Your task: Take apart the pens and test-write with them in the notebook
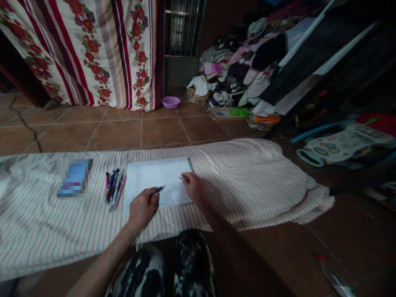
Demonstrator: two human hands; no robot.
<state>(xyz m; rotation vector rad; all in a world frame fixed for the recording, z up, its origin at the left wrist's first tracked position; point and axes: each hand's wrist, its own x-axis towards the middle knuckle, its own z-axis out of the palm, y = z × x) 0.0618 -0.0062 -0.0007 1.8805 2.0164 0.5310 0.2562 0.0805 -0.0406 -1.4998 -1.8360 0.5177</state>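
An open spiral notebook (161, 175) lies on the striped cloth (241, 181), its coil along the right edge. My left hand (142, 206), at its lower left, is closed around a black pen (157, 191) whose tip points to the right over the page. My right hand (194, 186) is over the notebook's right side, its fingers pinched on a small dark object with a pointed tip (180, 177). Most of that object is hidden by the fingers. Several pens (115, 187) lie side by side left of the notebook.
A blurred-out phone-like object (74, 178) lies on the cloth at left. Beyond are floor tiles (123, 128), a floral curtain (93, 53), a purple basin (170, 102) and a heap of clothes (241, 66). My knees (193, 260) are close below the cloth's near edge.
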